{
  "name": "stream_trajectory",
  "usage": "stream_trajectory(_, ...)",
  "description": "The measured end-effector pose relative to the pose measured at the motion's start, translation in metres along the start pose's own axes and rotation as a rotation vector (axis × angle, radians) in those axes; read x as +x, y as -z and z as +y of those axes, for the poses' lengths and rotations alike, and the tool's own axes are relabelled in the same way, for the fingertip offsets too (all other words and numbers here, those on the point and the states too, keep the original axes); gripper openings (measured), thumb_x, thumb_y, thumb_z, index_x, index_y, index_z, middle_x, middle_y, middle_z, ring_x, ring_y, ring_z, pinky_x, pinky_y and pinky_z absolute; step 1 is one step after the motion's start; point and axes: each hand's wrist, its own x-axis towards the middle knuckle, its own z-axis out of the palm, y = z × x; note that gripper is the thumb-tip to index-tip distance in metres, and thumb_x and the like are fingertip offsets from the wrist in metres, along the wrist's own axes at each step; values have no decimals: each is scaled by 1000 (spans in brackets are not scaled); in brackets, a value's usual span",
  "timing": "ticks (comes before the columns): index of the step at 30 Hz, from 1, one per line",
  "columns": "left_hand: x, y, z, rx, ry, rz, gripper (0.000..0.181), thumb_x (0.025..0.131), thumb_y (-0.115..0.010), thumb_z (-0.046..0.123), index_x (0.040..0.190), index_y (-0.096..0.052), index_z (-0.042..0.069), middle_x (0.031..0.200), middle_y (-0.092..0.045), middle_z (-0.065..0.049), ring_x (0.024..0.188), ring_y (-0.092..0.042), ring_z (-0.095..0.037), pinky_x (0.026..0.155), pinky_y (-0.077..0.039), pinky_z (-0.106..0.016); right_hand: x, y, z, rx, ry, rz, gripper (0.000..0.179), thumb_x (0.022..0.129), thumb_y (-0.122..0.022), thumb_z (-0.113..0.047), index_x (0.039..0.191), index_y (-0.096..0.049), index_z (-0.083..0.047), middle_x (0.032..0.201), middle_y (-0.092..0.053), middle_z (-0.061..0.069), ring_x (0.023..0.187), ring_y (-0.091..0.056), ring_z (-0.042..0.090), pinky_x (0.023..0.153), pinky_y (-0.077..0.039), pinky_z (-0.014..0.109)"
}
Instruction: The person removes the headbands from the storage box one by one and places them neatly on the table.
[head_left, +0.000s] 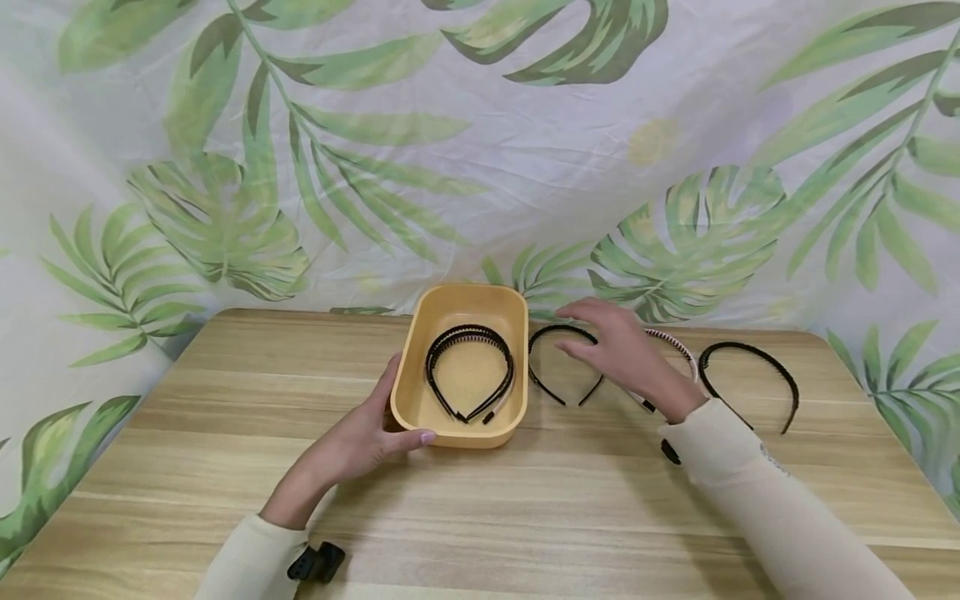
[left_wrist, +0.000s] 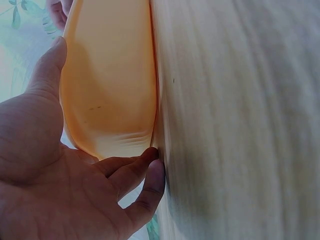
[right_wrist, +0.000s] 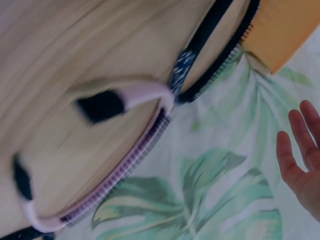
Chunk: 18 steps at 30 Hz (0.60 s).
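Observation:
My left hand (head_left: pixel 367 437) grips the left side of a yellow plastic box (head_left: pixel 468 440), its thumb on the front rim and its fingers along the wall. Inside the box lie black toothed headbands (head_left: pixel 429 367), overlapping one another, one with a pinkish tone. My right hand (head_left: pixel 618 342) holds nothing; its fingers are spread over the tabletop. Just left of it a black headband (head_left: pixel 564 327) lies beside the box. Partly hidden behind the hand is a pink-and-black headband (head_left: pixel 681 345) with black tips (right_wrist: pixel 102 106). Another black headband (head_left: pixel 738 345) lies furthest right.
The wooden table (head_left: pixel 480 525) carries the box and the row of headbands near its back edge. Directly behind hangs a leaf-patterned cloth (head_left: pixel 390 192). A black wrist device (head_left: pixel 315 562) sits at the left cuff.

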Motion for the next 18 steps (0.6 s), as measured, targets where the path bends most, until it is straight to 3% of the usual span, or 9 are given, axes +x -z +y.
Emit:
stream_trajectory(13,0,-1,-1,-25,-27,-3,119,93,-82,32,169,9,27,174,-16,-23,139,-54,-38,118,-34,-59,25,-24,-19,95,-10,-71,43,96,-77,-17,134,-69,0,137,-69,18,131,-62,37,113,-46,53)
stream_trajectory(18,0,-1,-1,-26,-29,-4,119,93,-82,32,169,9,26,173,-17,-23,139,-54,-37,117,-34,-58,33,-32,-22,106,-10,-95,41,98,-75,-15,135,-68,2,135,-70,19,126,-64,38,108,-49,53)
